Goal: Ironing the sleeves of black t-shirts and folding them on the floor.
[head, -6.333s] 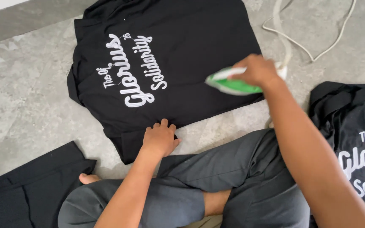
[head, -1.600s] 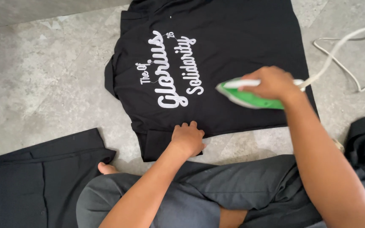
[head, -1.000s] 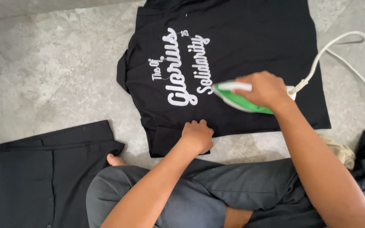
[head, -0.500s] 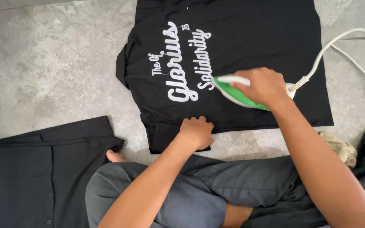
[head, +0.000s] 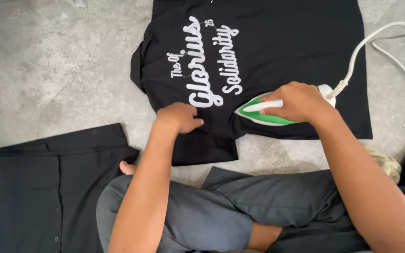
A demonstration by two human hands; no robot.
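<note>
Gripping the green iron point(head: 270, 112) by its white handle, the right hand point(head: 296, 100) rests it on the black shirt point(head: 282, 51) spread on the floor point(head: 48, 70). The left hand point(head: 179, 117), fingers curled, presses the shirt's near sleeve flat. The cord point(head: 366, 44) trails far right. Lingering likely scorches the white print point(head: 207, 70); a slipping left hand risks a burn.

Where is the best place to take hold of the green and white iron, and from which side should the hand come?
Grip the white handle on top of the iron, coming from above at its rear, cord end. The handle runs lengthwise over the green body, the sole lies flat on the black shirt, and the cord leaves the back. The right hand wraps it so.
</note>
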